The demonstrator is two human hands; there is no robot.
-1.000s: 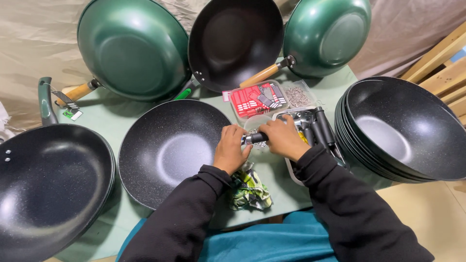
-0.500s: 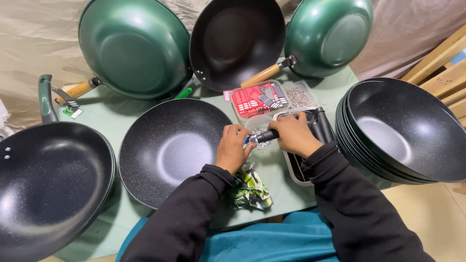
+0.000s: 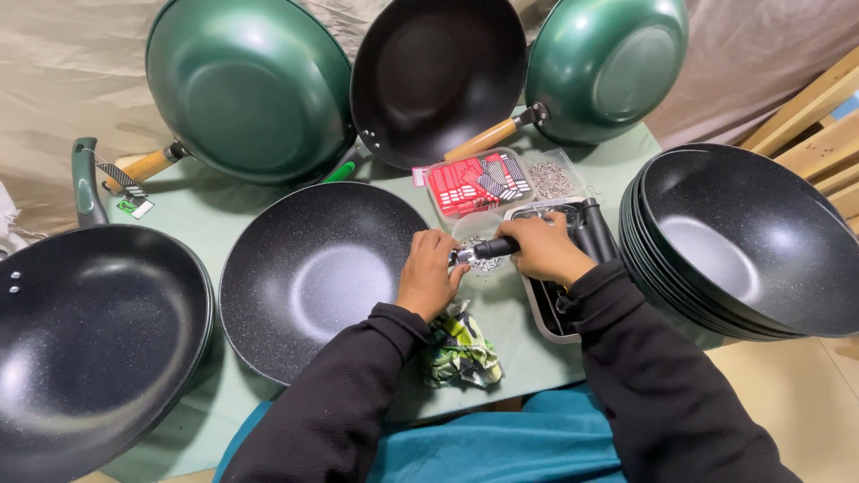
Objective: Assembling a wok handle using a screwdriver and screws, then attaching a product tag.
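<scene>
Black handle, gripped closed in right hand at wok rim's 3 o'clock, left hand pinching its joint: judged best held level, square against rim.

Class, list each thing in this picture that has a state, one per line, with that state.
Left hand: on the speckled pan's rim.
Right hand: gripping a black handle.
Speckled pan: upright, no handle fitted.
Bowl stack: nested.
Green pans: leaning against the backdrop.

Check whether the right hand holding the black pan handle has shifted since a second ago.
Yes. The right hand with the black pan handle moved slightly right, away from the speckled black wok.
</scene>
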